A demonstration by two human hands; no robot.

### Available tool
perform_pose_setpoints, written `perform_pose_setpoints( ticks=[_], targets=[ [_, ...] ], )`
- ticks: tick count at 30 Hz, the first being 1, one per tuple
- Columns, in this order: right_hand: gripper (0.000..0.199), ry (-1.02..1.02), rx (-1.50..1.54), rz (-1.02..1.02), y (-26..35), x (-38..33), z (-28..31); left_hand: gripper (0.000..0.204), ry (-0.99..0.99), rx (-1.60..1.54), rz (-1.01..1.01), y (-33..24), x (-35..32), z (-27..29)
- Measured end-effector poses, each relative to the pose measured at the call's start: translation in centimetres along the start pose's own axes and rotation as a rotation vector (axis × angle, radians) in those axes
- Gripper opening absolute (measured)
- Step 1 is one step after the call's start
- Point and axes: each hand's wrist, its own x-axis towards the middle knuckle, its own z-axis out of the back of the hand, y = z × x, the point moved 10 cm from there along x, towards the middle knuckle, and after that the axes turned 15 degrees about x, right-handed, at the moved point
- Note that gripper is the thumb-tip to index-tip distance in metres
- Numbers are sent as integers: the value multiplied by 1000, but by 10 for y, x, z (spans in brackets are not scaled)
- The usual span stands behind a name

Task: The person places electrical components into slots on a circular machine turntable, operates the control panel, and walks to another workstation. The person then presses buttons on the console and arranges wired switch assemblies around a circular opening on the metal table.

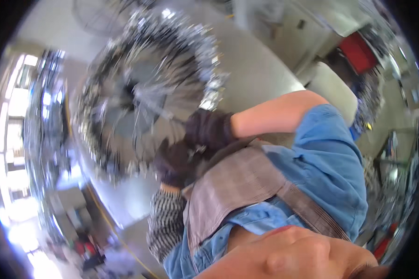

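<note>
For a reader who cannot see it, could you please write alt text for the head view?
Two dark-gloved hands, the left hand and the right hand, meet at a small metal part beside a blurred bicycle wheel with shiny spokes. A blue shirt and a grey apron fill the lower right of the tilted, motion-blurred picture.

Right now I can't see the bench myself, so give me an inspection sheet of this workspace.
Surface: pale grey floor, blurred.
Job's things: large shiny metal ring of wire-like parts, motion-blurred.
Clutter: red object at upper right; details too blurred.
Hands: left hand and right hand, both in dark gloves, close together at the ring's lower edge; grip unclear.
Cables: thin yellow line on the floor.
Surroundings: bright windows at left.
</note>
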Motion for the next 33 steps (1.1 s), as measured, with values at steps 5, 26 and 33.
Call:
perform_pose_setpoints(
  ticks=[5,26,33],
  targets=[
    [22,38,130,16,-26,-6,-43,39,200,-43,55,9,11,-4],
    [107,355,-79,-424,-97,-26,44,93,389,-299,242,41,-24,-21],
    [51,442,-105,-193,-64,-13,-6,82,112,-35,349,4,4,7]
  ],
)
